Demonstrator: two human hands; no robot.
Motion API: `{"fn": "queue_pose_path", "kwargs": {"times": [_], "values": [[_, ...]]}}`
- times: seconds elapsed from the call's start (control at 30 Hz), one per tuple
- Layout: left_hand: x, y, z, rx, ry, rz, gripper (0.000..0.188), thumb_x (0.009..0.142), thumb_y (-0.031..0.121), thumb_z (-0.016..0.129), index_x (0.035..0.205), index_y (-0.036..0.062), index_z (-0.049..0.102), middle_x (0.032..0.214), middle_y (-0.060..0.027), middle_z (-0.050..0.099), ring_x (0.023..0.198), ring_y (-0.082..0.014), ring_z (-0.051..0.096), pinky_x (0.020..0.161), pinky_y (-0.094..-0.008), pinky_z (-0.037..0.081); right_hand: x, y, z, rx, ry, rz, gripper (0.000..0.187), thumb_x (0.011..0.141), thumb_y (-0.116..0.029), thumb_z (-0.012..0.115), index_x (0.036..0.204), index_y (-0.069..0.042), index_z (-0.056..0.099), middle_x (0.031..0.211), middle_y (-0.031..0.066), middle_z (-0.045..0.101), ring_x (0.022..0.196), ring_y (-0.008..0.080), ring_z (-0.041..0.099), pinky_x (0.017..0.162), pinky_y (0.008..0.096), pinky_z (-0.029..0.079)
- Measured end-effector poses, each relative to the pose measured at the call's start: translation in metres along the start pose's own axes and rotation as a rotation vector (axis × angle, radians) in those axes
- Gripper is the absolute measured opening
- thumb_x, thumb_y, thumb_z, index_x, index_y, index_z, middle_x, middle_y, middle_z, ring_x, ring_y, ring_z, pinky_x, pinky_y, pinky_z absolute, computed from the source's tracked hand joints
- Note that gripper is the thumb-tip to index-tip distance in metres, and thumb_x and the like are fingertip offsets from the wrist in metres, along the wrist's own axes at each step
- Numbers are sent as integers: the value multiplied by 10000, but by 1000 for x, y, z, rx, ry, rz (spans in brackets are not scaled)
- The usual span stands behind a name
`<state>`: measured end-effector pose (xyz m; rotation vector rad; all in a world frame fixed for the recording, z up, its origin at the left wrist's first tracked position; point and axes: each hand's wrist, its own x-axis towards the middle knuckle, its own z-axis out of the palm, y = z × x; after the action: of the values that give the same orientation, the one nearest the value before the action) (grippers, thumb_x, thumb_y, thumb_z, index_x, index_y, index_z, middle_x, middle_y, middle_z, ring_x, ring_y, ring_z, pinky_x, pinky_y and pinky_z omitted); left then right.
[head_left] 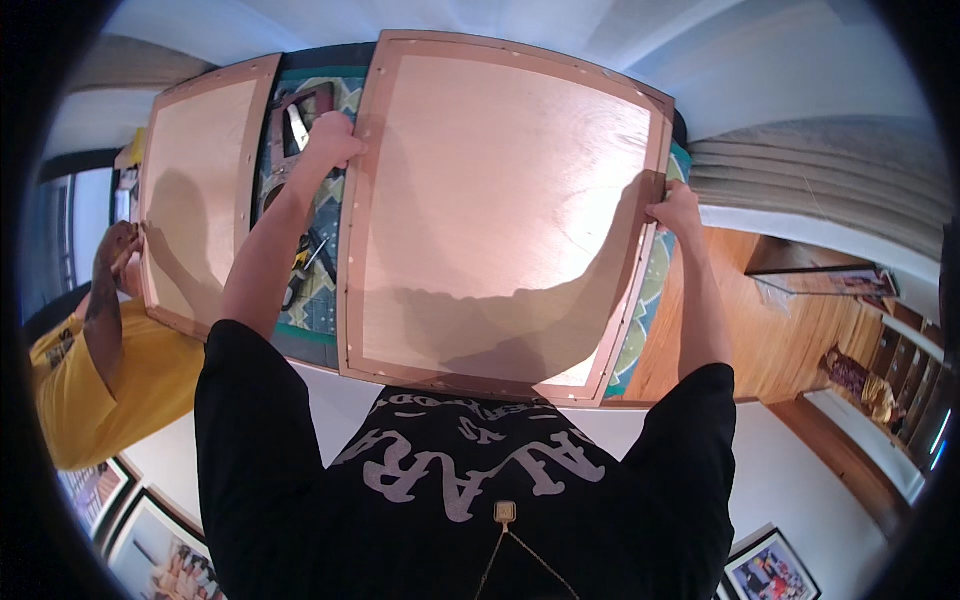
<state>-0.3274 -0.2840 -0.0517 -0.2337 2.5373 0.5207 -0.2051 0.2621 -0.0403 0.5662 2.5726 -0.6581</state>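
A large framed panel (500,200) with a pale wood-coloured back and brown paper-like edging lies before me, its left part on a patterned cloth. My left hand (338,138) grips its left edge near the far corner. On the right edge, about halfway down, my right hand (678,210) is closed with the thumb over the border. Small dark fasteners dot the edging. Between this panel and a second, similar framed panel (200,190) lie tools. One is a dark hand tool with a silvery part (297,128), partly behind my left hand; another is a yellow-and-black handled screwdriver (303,256).
At the left, a person in a yellow shirt (130,370) has a hand (122,243) at the second panel's edge. The blue-green patterned cloth (640,335) covers the table. Grey curtains (800,175) hang beyond. Framed pictures (772,568) stand behind me; another person (862,385) is far right.
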Motion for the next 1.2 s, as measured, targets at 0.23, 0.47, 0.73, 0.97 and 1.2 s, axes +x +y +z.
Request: {"fn": "queue_pose_path", "kwargs": {"times": [0.23, 0.47, 0.73, 0.97, 1.2], "values": [[49, -8, -8, -493, 46, 138, 348, 799, 220, 770, 1047, -1, 668, 878, -88, 696, 661, -163, 668, 557, -277, 542, 56, 25, -12, 175, 256, -165, 507, 753, -317, 801, 1141, -17, 672, 948, 119, 717, 847, 214, 692, 768, 343, 537], [106, 7, -32, -682, -84, 80, 220, 858, 249, 752, 905, 39, 704, 812, -15, 661, 700, -101, 628, 649, -245, 553, 120, 27, -19, 673, 232, 6, 412, 842, -258, 743, 1159, -9, 657, 928, 65, 700, 840, 200, 659, 750, 337, 528], [107, 14, -49, -410, -153, 114, 291, 860, 322, 752, 894, 44, 672, 784, 5, 619, 679, -65, 594, 605, -237, 543, 132, 20, -47, 743, -163, 113, 622, 825, -291, 775, 1293, 50, 548, 1157, 134, 623, 1066, 252, 582, 897, 367, 479], [105, 10, -52, -505, -222, 204, 333, 840, 326, 766, 923, 22, 659, 823, -15, 619, 734, -96, 611, 662, -271, 565, 142, 28, -57, 715, -322, 97, 558, 814, -361, 781, 1192, 15, 619, 1104, 110, 639, 1027, 221, 599, 891, 395, 488], [102, 28, -53, -400, -205, 133, 310, 833, 302, 771, 883, 37, 619, 800, -15, 602, 705, -108, 615, 643, -282, 583, 123, 1, -62, 483, -208, 37, 554, 846, -394, 736, 1171, 40, 617, 1041, 125, 646, 982, 215, 612, 824, 391, 536]]}}
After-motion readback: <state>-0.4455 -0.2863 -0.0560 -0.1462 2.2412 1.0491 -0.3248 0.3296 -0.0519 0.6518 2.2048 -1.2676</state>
